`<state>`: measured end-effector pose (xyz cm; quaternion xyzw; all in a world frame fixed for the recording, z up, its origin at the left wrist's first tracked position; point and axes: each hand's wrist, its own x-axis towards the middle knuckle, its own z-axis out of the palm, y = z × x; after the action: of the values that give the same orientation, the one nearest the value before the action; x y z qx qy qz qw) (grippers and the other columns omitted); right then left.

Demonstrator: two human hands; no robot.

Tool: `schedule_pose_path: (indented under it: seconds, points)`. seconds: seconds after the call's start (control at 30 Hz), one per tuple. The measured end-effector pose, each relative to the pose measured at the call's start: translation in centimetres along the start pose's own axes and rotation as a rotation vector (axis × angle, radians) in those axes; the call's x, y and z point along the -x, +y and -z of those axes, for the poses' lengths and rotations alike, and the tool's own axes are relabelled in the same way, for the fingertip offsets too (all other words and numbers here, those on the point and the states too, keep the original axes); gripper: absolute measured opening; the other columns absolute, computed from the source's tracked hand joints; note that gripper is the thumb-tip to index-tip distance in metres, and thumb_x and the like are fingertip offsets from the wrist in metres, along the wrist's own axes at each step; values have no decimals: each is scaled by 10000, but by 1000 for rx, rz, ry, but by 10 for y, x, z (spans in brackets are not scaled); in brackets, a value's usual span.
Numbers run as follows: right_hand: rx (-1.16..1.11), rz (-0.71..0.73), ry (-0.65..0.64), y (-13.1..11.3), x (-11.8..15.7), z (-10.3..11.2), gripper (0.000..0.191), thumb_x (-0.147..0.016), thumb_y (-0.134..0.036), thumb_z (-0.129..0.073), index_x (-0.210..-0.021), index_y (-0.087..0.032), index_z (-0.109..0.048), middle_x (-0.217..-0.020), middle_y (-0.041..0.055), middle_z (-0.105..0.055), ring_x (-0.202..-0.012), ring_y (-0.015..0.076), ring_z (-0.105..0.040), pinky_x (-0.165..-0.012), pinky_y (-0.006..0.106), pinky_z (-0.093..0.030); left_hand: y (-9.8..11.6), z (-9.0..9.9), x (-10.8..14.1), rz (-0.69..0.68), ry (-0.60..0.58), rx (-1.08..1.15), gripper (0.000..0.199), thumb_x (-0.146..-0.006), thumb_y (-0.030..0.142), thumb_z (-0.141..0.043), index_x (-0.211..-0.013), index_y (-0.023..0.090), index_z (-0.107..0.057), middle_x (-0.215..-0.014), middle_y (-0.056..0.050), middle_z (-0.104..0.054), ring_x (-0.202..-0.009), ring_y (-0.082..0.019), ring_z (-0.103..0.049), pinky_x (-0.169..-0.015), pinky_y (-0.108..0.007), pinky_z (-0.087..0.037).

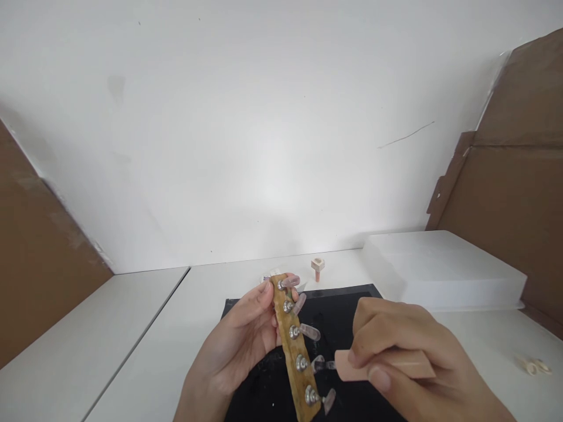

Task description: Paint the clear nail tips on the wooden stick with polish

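My left hand (246, 334) is wrapped round the upper part of a yellowish-brown strip (288, 346), which is tilted. Several silver round stands (294, 332) sit along the strip, each with a clear pinkish nail tip (310, 332) pointing to the right. Between the thumb and fingers of my right hand (396, 351) is a pale pink, flat-sided handle (352, 366). Its left end is beside the fourth nail tip (317, 364); a small clear part lies between them, and whether they touch is hard to tell.
A black mat (343, 316) lies under both hands. Behind it stands a small beige square-topped piece (317, 265). A translucent white box (444, 269) is at the right rear, with small beige rings (532, 367) nearer. Brown cardboard (514, 164) borders the right side.
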<state>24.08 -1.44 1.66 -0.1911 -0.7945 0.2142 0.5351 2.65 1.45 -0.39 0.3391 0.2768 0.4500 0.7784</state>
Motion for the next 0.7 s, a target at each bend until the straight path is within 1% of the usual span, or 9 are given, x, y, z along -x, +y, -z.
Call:
schedule_pose_path:
  seconds: [0.13, 0.33, 0.5, 0.63, 0.7]
  points:
    - [39, -31, -15, 0, 1, 1, 205, -763, -9, -547, -745, -195, -630, -548, -40, -587, -494, 65, -511, -485, 146, -397, 1, -3, 4, 0, 8, 3, 271, -822, 338, -723, -1025, 162, -761, -906, -57, -643, -659, -93, -470, -659, -239, -474]
    - [159, -34, -41, -2, -1, 4, 215, -763, -8, -504, -646, -174, -576, -498, -52, -494, -453, 58, -452, -445, 150, -356, 0, -7, 5, -1, 24, 10, 270, -814, 329, -728, -1016, 155, -766, -893, -57, -635, -651, -93, -452, -667, -242, -478]
    - [222, -41, -65, -4, -2, 4, 217, -771, -11, -498, -648, -166, -589, -498, -43, -505, -447, 60, -462, -437, 155, -358, 1, -6, 5, -4, 23, 20, 259, -823, 319, -720, -1023, 161, -767, -910, -58, -636, -661, -95, -465, -666, -236, -479]
    - [221, -21, -33, -4, -1, 4, 224, -764, -9, -494, -661, -176, -601, -488, -36, -541, -431, 67, -492, -422, 158, -372, 1, -5, 4, -1, 24, 16, 256, -818, 321, -725, -1012, 159, -768, -891, -52, -629, -644, -88, -452, -658, -231, -476]
    - [225, -22, -22, -2, 1, 4, 210, -804, -51, -535, -672, -192, -617, -501, -27, -560, -440, 88, -516, -419, 179, -393, 1, -3, 4, -6, 29, 10, 266, -820, 325, -722, -1021, 156, -764, -886, -50, -625, -646, -91, -459, -661, -240, -481]
